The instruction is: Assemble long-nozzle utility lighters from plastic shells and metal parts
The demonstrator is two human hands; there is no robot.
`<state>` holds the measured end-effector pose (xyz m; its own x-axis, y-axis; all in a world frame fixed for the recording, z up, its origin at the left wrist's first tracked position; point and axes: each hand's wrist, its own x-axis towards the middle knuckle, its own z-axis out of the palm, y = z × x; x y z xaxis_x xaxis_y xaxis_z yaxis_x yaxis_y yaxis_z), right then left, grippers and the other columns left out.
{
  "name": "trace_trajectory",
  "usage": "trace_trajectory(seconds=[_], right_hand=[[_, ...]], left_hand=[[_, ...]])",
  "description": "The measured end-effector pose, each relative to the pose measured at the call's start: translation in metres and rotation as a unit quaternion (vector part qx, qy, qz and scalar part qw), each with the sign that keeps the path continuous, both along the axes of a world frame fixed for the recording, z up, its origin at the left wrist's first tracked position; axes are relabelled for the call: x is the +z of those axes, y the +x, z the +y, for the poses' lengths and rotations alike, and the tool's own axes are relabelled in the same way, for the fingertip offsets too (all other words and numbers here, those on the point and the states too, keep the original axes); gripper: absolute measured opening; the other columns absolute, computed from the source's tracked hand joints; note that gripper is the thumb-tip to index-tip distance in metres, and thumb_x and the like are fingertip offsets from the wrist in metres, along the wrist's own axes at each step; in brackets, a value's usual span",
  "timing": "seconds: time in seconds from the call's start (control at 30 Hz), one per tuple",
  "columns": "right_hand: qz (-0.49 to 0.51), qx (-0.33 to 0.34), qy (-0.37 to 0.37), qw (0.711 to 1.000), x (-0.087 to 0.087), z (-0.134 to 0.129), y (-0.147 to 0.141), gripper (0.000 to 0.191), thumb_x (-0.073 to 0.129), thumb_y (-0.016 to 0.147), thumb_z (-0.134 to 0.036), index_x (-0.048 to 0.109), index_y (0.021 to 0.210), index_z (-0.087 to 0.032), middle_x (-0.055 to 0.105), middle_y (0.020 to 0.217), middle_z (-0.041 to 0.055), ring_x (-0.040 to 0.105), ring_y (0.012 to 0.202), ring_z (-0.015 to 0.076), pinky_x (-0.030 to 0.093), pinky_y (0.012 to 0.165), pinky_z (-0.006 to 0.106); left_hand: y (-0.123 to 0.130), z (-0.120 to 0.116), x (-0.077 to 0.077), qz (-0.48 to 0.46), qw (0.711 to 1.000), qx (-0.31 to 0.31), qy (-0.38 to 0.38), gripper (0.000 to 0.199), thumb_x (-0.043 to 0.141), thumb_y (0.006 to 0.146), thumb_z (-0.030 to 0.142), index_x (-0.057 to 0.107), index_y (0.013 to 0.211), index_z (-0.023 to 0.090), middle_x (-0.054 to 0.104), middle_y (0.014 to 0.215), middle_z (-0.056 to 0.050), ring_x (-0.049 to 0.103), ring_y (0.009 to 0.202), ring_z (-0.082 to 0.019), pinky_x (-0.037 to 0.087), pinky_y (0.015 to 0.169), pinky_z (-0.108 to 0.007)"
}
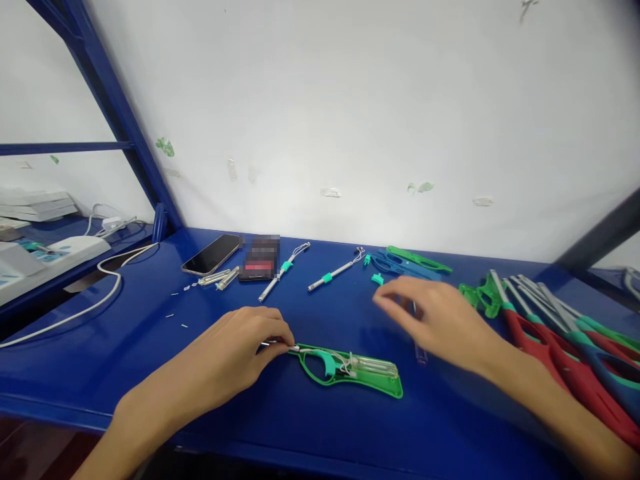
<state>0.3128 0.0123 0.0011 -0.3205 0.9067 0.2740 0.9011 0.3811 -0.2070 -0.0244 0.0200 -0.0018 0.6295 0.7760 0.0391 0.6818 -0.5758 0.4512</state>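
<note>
Green lighter shell (pixel 390 385): open, inner side exposed, lying on the bench (pixel 310 433), narrow end left, broad end right. Turquoise trigger (pixel 329 365) set at the finger loop. Clear tube (pixel 375 366) seated lengthwise in the broad end. White wires (pixel 344 363) bunched between trigger and tube. Narrow tip hidden at the left hand's (pixel 265 340) fingertips.

Bright, even light, faint shadows on the table (pixel 465 420), stretched edges, pixelated phone screen (pixel 261 252)
</note>
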Motion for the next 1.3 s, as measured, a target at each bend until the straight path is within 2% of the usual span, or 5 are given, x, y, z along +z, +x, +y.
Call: trace_trajectory(seconds=[0.13, 0.3, 0.47, 0.73, 1.3], right_hand=[[0.014, 0.110, -0.117, 0.987, -0.002, -0.020, -0.024, 0.051, 0.068, 0.096, -0.072, 0.074, 0.130, -0.035, 0.077, 0.112, -0.0006, 0.074, 0.096, 0.0234, 0.053, 0.081, 0.036], [0.018, 0.153, -0.185, 0.971, -0.007, -0.026, -0.032, 0.050, 0.077, 0.093, -0.064, 0.074, 0.132, -0.034, 0.073, 0.119, 0.0003, 0.073, 0.103, 0.0253, 0.049, 0.086, 0.039], [0.032, 0.172, -0.198, 0.964, -0.008, -0.024, -0.032, 0.040, 0.075, 0.099, -0.054, 0.075, 0.133, -0.033, 0.071, 0.116, 0.0009, 0.071, 0.098, 0.0228, 0.049, 0.083, 0.036], [0.042, 0.167, -0.220, 0.960, -0.011, -0.024, -0.031, 0.040, 0.074, 0.099, -0.056, 0.074, 0.134, -0.035, 0.069, 0.115, -0.0004, 0.069, 0.092, 0.0209, 0.050, 0.080, 0.035], [0.044, 0.168, -0.224, 0.959, -0.012, -0.021, -0.030, 0.036, 0.072, 0.100, -0.056, 0.075, 0.128, -0.035, 0.068, 0.112, -0.0006, 0.068, 0.087, 0.0191, 0.050, 0.077, 0.035]], left_hand=[[0.001, 0.001, 0.001, 0.005, 1.000, 0.008, -0.017, 0.026, 0.060, 0.106, 0.019, 0.082, 0.103, 0.032, 0.081, 0.110, 0.006, 0.074, 0.103, -0.017, 0.050, 0.094, -0.028], [0.003, 0.000, 0.001, -0.002, 0.999, 0.042, -0.032, 0.024, 0.061, 0.105, 0.022, 0.082, 0.100, 0.032, 0.081, 0.108, 0.007, 0.073, 0.104, -0.018, 0.049, 0.096, -0.030], [0.005, 0.000, -0.001, -0.016, 0.998, 0.043, -0.041, 0.022, 0.061, 0.104, 0.024, 0.080, 0.098, 0.032, 0.080, 0.105, 0.007, 0.072, 0.100, -0.017, 0.048, 0.094, -0.029], [0.007, 0.001, -0.009, 0.001, 0.998, 0.048, -0.035, 0.028, 0.054, 0.102, 0.012, 0.074, 0.089, 0.027, 0.075, 0.098, 0.004, 0.068, 0.095, -0.017, 0.046, 0.086, -0.031], [0.011, -0.003, -0.011, 0.047, 0.993, 0.094, -0.044, 0.024, 0.052, 0.099, 0.013, 0.067, 0.087, 0.027, 0.073, 0.100, 0.001, 0.066, 0.096, -0.021, 0.045, 0.082, -0.035]])
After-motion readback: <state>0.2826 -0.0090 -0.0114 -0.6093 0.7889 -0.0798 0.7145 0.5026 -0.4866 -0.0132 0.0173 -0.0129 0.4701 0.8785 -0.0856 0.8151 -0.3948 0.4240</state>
